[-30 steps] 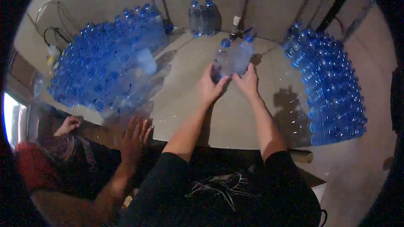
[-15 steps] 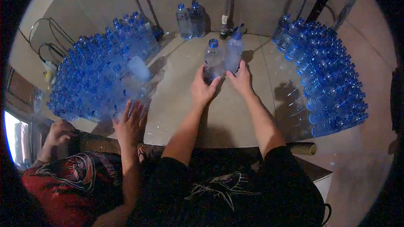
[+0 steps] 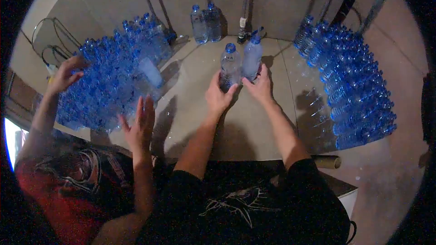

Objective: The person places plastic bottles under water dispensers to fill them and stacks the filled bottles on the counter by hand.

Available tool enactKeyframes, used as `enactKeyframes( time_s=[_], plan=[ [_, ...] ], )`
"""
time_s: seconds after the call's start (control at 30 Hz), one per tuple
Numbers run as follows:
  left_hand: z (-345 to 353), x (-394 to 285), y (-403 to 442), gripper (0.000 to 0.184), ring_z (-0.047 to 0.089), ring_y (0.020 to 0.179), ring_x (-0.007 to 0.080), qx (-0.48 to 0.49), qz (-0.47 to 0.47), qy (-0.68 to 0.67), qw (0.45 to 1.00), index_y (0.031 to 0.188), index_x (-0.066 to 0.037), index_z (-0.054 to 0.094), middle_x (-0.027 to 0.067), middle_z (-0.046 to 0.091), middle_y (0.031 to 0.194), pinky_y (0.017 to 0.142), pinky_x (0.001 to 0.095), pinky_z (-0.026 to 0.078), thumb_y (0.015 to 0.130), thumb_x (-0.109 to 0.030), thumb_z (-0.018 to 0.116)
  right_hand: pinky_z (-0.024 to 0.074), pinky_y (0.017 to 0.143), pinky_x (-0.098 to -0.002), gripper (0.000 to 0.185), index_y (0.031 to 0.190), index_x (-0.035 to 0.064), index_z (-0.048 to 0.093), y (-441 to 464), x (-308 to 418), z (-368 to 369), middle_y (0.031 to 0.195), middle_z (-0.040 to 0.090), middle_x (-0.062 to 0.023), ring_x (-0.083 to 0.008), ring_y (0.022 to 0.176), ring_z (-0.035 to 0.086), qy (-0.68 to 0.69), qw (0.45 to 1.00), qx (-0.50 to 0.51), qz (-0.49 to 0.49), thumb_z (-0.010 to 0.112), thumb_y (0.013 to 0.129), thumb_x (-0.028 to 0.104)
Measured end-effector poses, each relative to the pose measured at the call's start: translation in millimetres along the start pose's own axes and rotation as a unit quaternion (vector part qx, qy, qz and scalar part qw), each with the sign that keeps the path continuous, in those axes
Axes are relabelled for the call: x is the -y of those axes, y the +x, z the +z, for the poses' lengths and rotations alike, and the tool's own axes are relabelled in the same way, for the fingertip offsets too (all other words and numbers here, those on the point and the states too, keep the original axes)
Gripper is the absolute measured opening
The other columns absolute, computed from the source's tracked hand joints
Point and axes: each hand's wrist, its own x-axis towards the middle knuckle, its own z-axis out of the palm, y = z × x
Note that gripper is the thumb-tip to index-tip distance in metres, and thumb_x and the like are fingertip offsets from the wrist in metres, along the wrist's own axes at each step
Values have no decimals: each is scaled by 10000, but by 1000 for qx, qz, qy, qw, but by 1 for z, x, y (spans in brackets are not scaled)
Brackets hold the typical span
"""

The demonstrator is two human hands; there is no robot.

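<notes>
My left hand (image 3: 220, 97) is wrapped around the lower part of a clear plastic bottle (image 3: 231, 63) with a blue cap, standing upright. Just to its right, my right hand (image 3: 260, 87) grips a second bottle (image 3: 252, 58), which looks cloudy or frosted and leans slightly right. A small piece sticks up at its blue cap. The two bottles are side by side, almost touching, over the middle of the pale tabletop (image 3: 200, 122). The fingers behind both bottles are partly hidden.
Packed blue-capped bottles (image 3: 104, 77) fill the left side, with a frosted one (image 3: 151, 72) lying at their edge. More bottles (image 3: 359, 86) stand in rows at right. Two bottles (image 3: 212, 23) stand at the back wall. A co-worker's hands (image 3: 141, 124) are at left.
My hands and the two bottles have barely moved. The co-worker's far-left hand has risen up beside the packed bottles, and their other hand has shifted slightly, its fingers pointing up.
</notes>
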Motion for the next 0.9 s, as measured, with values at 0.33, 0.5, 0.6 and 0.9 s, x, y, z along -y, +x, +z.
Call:
enactKeyframes(
  time_s=[0.33, 0.5, 0.6, 0.9],
  plan=[
    [-4, -4, 4, 784, 631, 1167, 359, 7, 1, -5, 1000, 1392, -41, 494, 202, 647, 1265, 986, 422, 499, 756, -334, 847, 457, 1016, -475, 1038, 1461, -57, 284, 11, 44, -9, 1310, 535, -329, -459, 1191, 562, -84, 996, 0, 34, 863, 693, 334],
    [-7, -10, 1, 740, 628, 1157, 375, -2, 5, 8, 1000, 1375, -87, 513, 206, 648, 1250, 962, 437, 500, 747, -287, 849, 508, 876, -468, 788, 1327, -39, 417, 0, 48, -16, 1161, 637, -262, -409, 1031, 647, -86, 996, 1, 30, 838, 757, 304],
    [-2, -2, 1, 728, 625, 1161, 373, 5, 11, -35, 999, 1371, -80, 514, 209, 643, 1261, 968, 438, 497, 751, -267, 847, 522, 832, -451, 732, 1304, -33, 437, -10, 39, -18, 1124, 649, -256, -397, 998, 659, -82, 996, -22, -2, 831, 775, 282],
    [8, -29, 22, 710, 652, 1134, 336, 92, -12, 3, 996, 1356, -70, 579, 190, 674, 1230, 958, 403, 505, 733, -255, 865, 504, 903, -463, 751, 1337, -12, 436, -31, 33, -32, 1191, 619, -266, -425, 1082, 627, -40, 998, -50, 21, 827, 776, 298]
  ],
)
